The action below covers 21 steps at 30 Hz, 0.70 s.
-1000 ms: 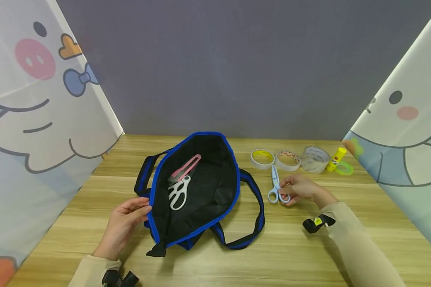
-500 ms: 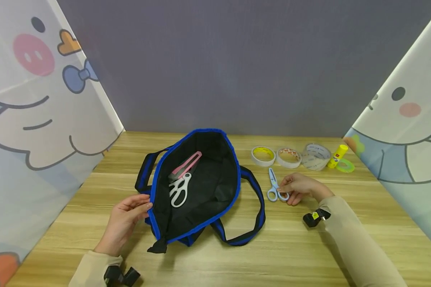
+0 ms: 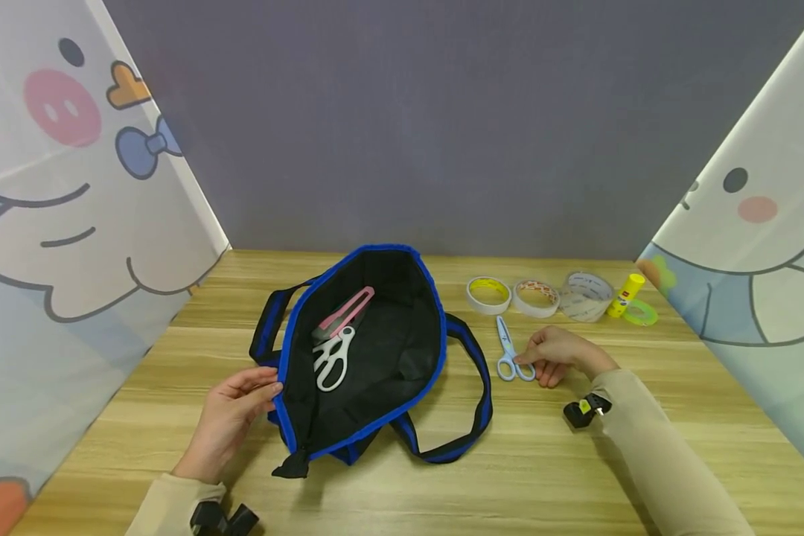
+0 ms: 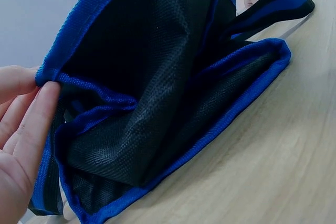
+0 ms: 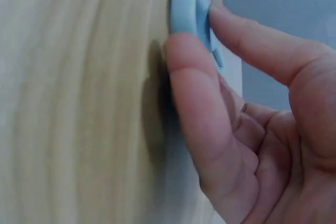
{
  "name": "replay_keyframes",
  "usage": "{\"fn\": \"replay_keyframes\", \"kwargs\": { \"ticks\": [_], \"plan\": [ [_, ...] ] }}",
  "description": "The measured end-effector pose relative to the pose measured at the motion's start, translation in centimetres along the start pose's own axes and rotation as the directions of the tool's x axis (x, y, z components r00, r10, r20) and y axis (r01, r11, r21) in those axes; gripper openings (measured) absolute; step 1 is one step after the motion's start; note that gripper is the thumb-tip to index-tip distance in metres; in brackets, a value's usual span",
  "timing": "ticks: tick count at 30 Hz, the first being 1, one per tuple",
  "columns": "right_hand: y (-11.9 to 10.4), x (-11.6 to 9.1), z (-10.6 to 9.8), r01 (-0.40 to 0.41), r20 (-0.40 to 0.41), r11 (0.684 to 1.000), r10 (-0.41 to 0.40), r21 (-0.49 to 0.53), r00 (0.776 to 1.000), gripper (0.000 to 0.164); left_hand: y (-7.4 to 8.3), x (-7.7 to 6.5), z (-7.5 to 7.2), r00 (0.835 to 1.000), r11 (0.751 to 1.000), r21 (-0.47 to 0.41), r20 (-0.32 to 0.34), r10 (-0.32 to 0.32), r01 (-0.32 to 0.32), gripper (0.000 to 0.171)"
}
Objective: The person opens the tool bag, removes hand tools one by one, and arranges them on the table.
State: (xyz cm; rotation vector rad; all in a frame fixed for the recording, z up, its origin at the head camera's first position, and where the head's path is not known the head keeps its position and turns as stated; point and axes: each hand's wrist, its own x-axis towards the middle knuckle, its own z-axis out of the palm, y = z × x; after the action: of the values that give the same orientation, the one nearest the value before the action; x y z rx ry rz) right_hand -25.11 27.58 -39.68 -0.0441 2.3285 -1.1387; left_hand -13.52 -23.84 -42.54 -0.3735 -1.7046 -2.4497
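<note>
Pinching the blue rim (image 3: 283,378) of the black bag (image 3: 388,350) at left with the left hand (image 3: 222,424), probably to keep it gaping. Seen inside, near the left wall: a pink tool (image 3: 335,323) and white scissors (image 3: 337,351). Farther right, pinching the handle of light-blue scissors (image 3: 506,344) between thumb and finger of the right hand (image 3: 563,350), perhaps for control, low at the table (image 3: 522,461). Beyond, in a row rightward, likely for easy reach: tape rolls (image 3: 489,310) and a glue stick (image 3: 625,296).
</note>
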Motion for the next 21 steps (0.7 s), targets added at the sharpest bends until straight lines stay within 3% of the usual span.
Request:
{"fn": "replay_keyframes", "kwargs": {
  "ticks": [6,9,21],
  "plan": [
    [-0.8,-0.5,0.1,0.018,-0.026,1.000,-0.018,-0.002,1.000,0.024,-0.1,0.1,0.0,1.000,1.000,-0.011,0.012,0.012,-0.012,0.037],
    [-1.9,-0.6,0.4,0.066,-0.016,0.998,-0.066,0.008,0.998,0.024,-0.1,0.0,-0.1,1.000,1.000,-0.014,0.017,0.020,-0.019,0.037],
    [-8.9,-0.6,2.9,0.261,0.079,0.963,-0.266,0.066,0.961,0.021,-0.1,-0.1,-0.1,1.000,1.000,-0.014,0.018,0.021,-0.020,0.039]
  ]
}}
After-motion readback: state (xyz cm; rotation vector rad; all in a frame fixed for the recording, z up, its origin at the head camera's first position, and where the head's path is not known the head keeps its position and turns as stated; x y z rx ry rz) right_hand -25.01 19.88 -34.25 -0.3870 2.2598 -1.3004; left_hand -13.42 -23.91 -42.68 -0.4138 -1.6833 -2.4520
